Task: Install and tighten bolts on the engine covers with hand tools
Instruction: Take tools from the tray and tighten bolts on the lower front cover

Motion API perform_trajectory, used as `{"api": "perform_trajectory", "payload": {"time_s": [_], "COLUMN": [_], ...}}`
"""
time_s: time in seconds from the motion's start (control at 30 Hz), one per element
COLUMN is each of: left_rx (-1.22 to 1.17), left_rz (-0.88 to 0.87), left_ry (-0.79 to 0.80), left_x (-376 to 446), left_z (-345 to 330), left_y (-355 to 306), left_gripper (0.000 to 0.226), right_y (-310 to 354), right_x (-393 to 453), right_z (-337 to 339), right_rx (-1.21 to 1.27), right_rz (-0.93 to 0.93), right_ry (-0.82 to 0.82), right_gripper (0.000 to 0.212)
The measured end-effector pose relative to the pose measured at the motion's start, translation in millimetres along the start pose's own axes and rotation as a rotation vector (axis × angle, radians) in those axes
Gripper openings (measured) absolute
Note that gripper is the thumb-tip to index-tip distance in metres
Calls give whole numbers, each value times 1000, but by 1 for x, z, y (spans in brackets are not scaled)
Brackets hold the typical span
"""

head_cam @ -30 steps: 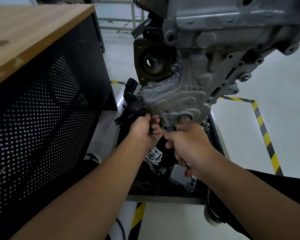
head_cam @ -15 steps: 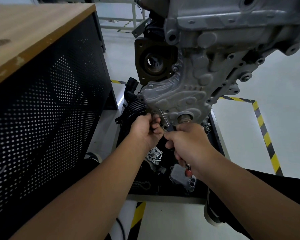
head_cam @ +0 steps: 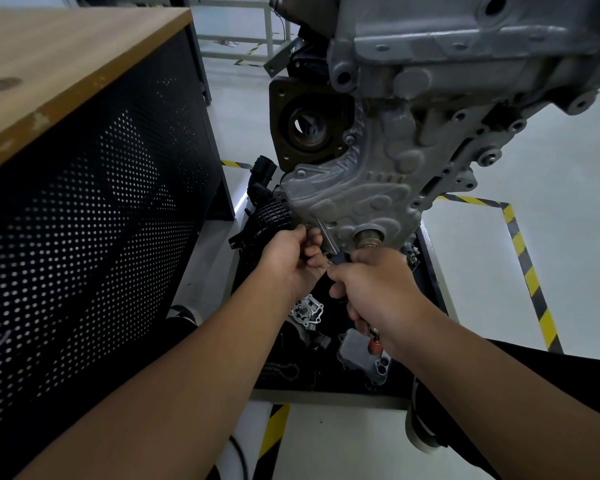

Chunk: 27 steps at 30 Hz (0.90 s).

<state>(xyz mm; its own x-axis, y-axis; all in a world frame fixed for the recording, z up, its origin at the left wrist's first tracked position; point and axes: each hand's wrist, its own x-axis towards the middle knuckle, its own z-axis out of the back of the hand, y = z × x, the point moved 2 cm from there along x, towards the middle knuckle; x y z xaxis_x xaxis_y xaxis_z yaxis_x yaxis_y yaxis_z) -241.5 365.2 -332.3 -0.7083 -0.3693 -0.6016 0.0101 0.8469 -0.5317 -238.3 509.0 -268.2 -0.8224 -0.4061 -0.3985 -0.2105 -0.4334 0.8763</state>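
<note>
A grey cast engine cover (head_cam: pixel 357 199) hangs in front of me on the raised engine. My right hand (head_cam: pixel 378 289) is wrapped around a screwdriver-type tool, whose thin steel shaft (head_cam: pixel 326 235) slants up to the cover's lower left edge; a red end (head_cam: pixel 374 346) of the handle shows below my palm. My left hand (head_cam: pixel 295 259) is closed beside the shaft's tip, fingers pinched at a bolt position on the cover. The bolt itself is hidden by my fingers.
A wooden-topped cabinet with black perforated sides (head_cam: pixel 94 220) stands close on the left. Below the engine a black tray (head_cam: pixel 326 382) holds loose parts, including a small silver pump housing (head_cam: pixel 307 311) and a grey cooler block (head_cam: pixel 361 351). Yellow-black floor tape (head_cam: pixel 527 268) runs at right.
Both hands have stayed at the cover's lower left edge; the view has shifted only slightly. No clear change in grip.
</note>
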Motion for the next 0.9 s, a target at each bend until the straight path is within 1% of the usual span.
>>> {"api": "perform_trajectory", "payload": {"time_s": [0.13,0.33,0.53,0.6,0.63,0.7,0.8,0.9], "left_rx": [6,-32,-20,-28,-35,-34,-16,-10], "left_rz": [-17,11,-2,5,13,27,18,11], "left_ry": [-8,-11,-18,-18,-15,-2,10,-22], "left_x": [1,2,2,2,1,1,0,0], "left_z": [0,1,0,1,1,0,-2,0], "left_y": [-1,0,-1,-1,-1,-1,-2,-3], "left_gripper": [26,34,26,29,33,38,33,30], "right_y": [0,-2,-4,-4,-4,-4,-4,-6], "right_x": [0,4,6,6,6,7,9,10], "right_z": [0,0,1,2,2,2,0,1], "right_rx": [-16,-6,12,18,17,14,24,59], "right_rz": [-11,-5,-4,-7,-8,-11,-24,-57], "right_ry": [-3,-18,1,-1,-6,-13,-10,-3], "right_gripper": [14,21,19,11,10,19,7,2]}}
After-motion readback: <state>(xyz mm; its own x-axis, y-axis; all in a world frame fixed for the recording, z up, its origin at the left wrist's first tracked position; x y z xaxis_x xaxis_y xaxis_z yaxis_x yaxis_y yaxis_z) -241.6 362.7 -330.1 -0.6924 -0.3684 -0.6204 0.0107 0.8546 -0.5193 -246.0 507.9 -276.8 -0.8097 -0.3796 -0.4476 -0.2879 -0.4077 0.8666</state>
